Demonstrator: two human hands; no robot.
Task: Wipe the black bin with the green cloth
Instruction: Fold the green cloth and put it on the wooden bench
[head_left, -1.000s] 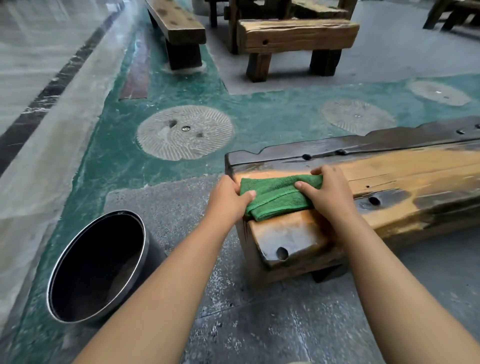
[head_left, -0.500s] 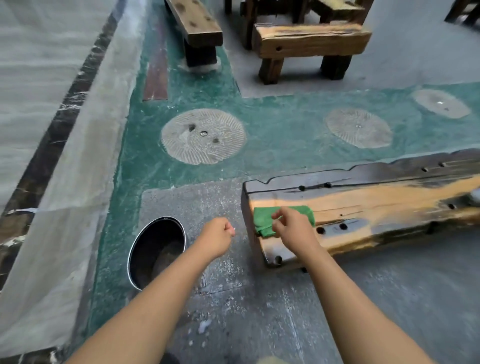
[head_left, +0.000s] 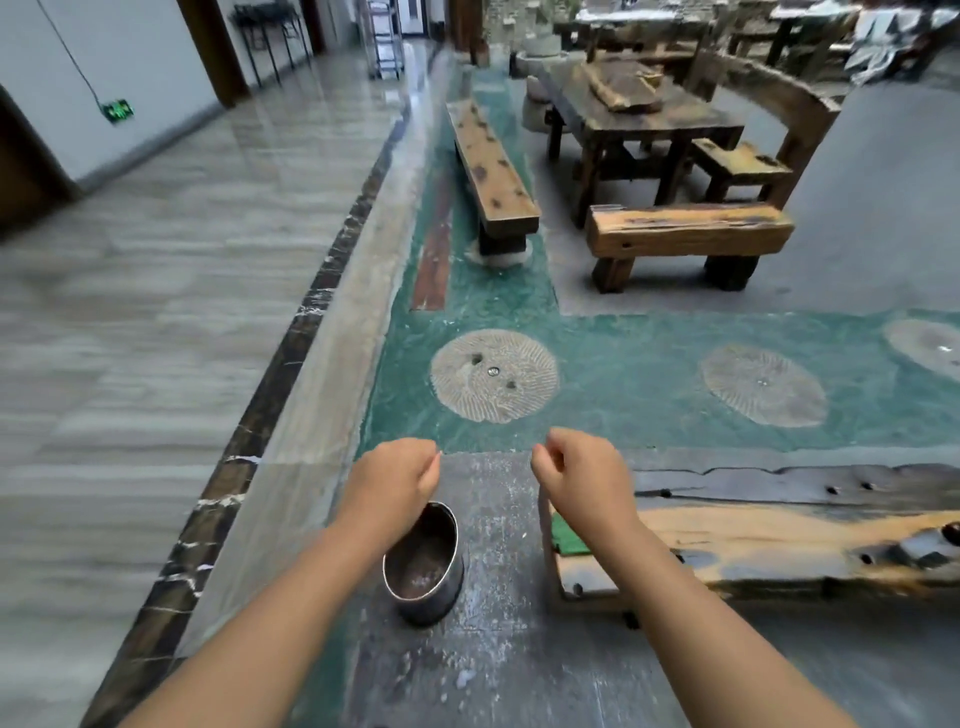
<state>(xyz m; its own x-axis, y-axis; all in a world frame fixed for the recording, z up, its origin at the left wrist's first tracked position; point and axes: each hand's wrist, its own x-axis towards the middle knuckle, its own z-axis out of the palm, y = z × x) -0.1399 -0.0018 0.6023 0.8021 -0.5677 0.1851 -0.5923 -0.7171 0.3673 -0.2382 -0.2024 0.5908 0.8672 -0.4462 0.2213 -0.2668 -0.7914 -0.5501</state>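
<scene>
The black bin (head_left: 423, 566) is a round dark container with a metal rim, standing on the grey floor between my forearms. The green cloth (head_left: 567, 540) lies on the left end of the wooden bench (head_left: 779, 540); my right forearm hides most of it. My left hand (head_left: 395, 483) hovers above the bin's far rim, fingers curled loosely, holding nothing. My right hand (head_left: 582, 478) is raised above the bench's left end, fingers curled, off the cloth.
Two round millstones (head_left: 493, 375) (head_left: 762, 384) are set in the green floor strip ahead. A long bench (head_left: 493, 171), a short bench (head_left: 685, 234) and a dark table (head_left: 634, 119) stand further back. Polished tile floor spreads on the left.
Both hands have let go of the green cloth and lifted away from the bench. The view has risen and pulled back, so the bin and bench look smaller and lower.
</scene>
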